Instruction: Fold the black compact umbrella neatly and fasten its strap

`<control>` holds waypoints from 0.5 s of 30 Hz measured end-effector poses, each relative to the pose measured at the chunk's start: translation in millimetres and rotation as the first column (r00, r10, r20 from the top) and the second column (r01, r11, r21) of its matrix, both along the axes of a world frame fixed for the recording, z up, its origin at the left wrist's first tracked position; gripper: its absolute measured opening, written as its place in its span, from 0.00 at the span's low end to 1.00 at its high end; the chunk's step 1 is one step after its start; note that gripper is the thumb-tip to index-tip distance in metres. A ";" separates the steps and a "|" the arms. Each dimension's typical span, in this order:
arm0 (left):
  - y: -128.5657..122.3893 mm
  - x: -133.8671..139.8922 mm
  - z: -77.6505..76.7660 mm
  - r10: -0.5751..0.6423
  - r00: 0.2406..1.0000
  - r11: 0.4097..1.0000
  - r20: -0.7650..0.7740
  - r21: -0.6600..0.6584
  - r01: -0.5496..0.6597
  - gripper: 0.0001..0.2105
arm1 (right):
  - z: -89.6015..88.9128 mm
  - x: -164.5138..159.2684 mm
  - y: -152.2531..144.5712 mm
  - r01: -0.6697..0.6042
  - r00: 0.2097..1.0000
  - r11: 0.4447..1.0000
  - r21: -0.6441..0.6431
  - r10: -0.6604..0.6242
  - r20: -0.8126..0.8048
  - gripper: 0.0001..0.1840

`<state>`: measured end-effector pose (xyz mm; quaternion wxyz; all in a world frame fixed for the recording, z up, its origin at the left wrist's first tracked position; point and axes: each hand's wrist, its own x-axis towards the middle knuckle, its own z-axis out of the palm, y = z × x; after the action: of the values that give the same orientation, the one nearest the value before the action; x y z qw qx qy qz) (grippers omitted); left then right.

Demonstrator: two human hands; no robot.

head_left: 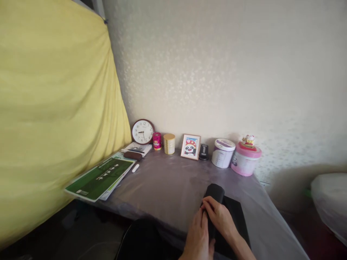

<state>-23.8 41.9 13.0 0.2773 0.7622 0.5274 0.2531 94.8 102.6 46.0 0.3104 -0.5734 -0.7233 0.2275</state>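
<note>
At the front right of the table, a black mat (238, 213) lies partly rolled, its thick roll pointing away from me and its flat part spread to the right. My left hand (197, 233) is closed along the left side of the roll, near its lower end. My right hand (220, 216) reaches across the top of the roll, fingers curled down over it beside the left fingertips. The two hands touch there. Part of the roll and its near end are hidden under my hands.
Along the wall stand a clock (142, 131), a pink can (157, 141), a yellow-lidded jar (169, 144), a framed panda picture (191, 147), a black stapler (204, 152), a purple-white tub (222, 155) and a pink tub (245, 162). A green book (103, 177) lies left, beside a yellow curtain (59, 101).
</note>
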 end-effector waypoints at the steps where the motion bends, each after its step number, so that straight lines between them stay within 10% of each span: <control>1: 0.4 0.9 -3.6 0.002 1.000 1.000 0.006 -0.001 -0.002 0.37 | -1.2 1.9 -2.3 -0.019 0.999 0.998 0.065 0.016 0.045 0.14; 15: 16.7 11.2 -23.8 0.057 0.998 0.957 0.020 -0.286 -0.049 0.45 | -31.9 36.0 66.7 -0.218 0.941 0.956 0.195 0.153 0.301 0.22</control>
<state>-12.5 58.6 -10.8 0.3847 0.6963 0.5746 0.1923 130.8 169.3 14.2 0.2440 -0.4899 -0.8323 0.0880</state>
